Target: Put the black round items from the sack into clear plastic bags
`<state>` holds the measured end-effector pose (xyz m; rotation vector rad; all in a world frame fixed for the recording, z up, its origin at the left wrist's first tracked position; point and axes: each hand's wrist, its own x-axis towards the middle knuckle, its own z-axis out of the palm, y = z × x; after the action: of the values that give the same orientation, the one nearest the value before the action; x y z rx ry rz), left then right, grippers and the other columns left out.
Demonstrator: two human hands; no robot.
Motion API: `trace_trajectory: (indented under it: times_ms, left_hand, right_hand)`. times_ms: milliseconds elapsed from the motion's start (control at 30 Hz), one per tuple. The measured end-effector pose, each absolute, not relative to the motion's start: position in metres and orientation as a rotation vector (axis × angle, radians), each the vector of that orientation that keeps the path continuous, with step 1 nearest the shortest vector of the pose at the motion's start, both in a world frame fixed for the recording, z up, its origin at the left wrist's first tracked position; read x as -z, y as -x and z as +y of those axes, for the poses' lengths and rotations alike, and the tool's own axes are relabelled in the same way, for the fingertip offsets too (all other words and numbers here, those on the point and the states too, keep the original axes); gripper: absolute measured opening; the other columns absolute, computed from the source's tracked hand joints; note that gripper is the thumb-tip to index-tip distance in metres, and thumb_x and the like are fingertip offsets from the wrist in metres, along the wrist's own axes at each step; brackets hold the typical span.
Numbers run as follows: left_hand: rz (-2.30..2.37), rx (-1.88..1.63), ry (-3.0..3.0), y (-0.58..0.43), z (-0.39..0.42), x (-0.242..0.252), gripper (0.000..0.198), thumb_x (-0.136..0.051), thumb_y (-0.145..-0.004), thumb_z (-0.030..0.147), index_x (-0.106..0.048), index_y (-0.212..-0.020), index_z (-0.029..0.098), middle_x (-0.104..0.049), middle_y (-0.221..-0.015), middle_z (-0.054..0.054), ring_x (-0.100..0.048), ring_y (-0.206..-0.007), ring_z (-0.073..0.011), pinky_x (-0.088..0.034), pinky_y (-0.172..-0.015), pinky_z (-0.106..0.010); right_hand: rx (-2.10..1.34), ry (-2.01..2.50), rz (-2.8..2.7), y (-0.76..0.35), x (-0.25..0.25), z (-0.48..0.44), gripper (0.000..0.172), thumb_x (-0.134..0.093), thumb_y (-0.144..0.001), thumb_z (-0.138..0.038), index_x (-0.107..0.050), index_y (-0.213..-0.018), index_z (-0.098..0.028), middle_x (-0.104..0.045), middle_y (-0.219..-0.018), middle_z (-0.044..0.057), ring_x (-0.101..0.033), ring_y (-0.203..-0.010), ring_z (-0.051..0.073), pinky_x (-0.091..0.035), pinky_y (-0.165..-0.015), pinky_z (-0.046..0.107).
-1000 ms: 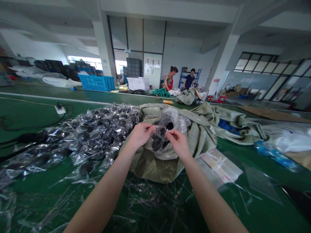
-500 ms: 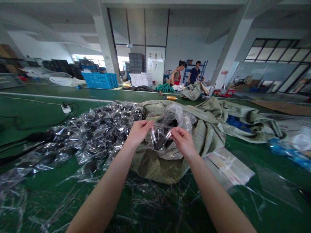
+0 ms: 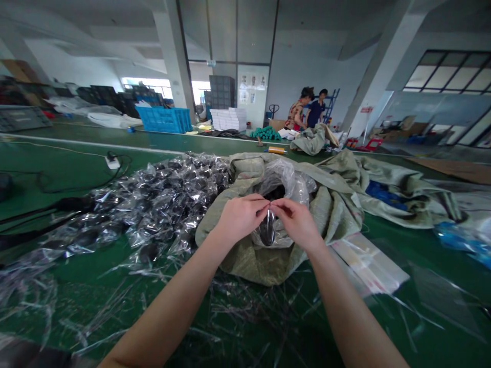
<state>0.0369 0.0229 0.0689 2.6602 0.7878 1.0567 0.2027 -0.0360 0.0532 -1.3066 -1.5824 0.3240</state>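
Between my hands hangs a small clear plastic bag [image 3: 267, 232] with a dark object inside; I cannot make out what the object is. My left hand [image 3: 245, 213] is closed, pinching the top edge of the bag. My right hand [image 3: 297, 220] pinches the same edge, its fingertips almost touching those of the left. Just behind them lies an open woven sack [image 3: 264, 268] with a clear plastic liner [image 3: 293, 181] and dark items [image 3: 276, 192] inside. To the left spreads a heap of clear-bagged dark items [image 3: 172, 199].
A stack of flat clear bags [image 3: 374, 263] lies right of the sack. Plastic strips [image 3: 249, 306] litter the green surface in front. Another woven sack [image 3: 418, 184] with blue contents lies at right. Farther back are a blue crate [image 3: 164, 120] and two people [image 3: 303, 110].
My hands have come together, drawing the bag's two top corners inward so that its mouth is gathered. The view has shifted slightly.
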Motion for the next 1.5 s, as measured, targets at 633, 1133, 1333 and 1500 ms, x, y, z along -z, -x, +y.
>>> trace_trajectory:
  times_ms: [633,1133,1333,1500]
  left_hand:
    - [0.998,-1.389,-2.304,-0.041,0.038,-0.061,0.015,-0.053,-0.082,0.024,-0.068,-0.081,0.019,-0.070,-0.088,-0.004,-0.062,-0.079,-0.0154,-0.045,-0.075,-0.026]
    - [0.541,-1.306,-0.871,0.000,0.079,-0.081,0.018,-0.050,-0.075,0.017,-0.035,-0.065,0.020,-0.029,-0.048,0.011,-0.023,-0.033,-0.0017,-0.017,-0.031,-0.014]
    - [0.636,-0.727,-1.689,-0.022,0.055,-0.069,0.023,-0.064,-0.073,0.030,-0.065,-0.093,0.017,-0.041,-0.050,0.008,-0.034,-0.040,-0.0038,-0.022,-0.038,-0.018]
    - [0.485,-0.849,-1.884,-0.036,0.051,-0.062,0.031,-0.069,-0.074,0.039,-0.072,-0.092,0.014,-0.070,-0.088,-0.006,-0.061,-0.079,-0.0155,-0.046,-0.070,-0.026]
  right_hand:
    - [-0.148,1.440,-1.661,-0.198,-0.065,-0.049,0.017,-0.055,-0.085,-0.033,-0.067,-0.081,-0.022,-0.071,-0.077,0.003,-0.064,-0.069,0.018,-0.048,-0.068,0.031]
    - [-0.142,1.281,-1.193,-0.208,-0.066,-0.048,0.024,-0.061,-0.084,-0.045,-0.059,-0.079,-0.022,-0.066,-0.076,0.004,-0.064,-0.068,0.019,-0.056,-0.067,0.035]
    - [-0.137,1.242,-1.129,-0.208,-0.068,-0.050,0.023,-0.064,-0.082,-0.044,-0.060,-0.080,-0.021,-0.066,-0.076,0.004,-0.064,-0.067,0.019,-0.058,-0.067,0.037]
    - [-0.285,1.140,-1.088,-0.203,-0.075,-0.054,0.026,-0.067,-0.079,-0.046,-0.059,-0.080,-0.021,-0.066,-0.077,0.004,-0.066,-0.074,0.021,-0.059,-0.066,0.037]
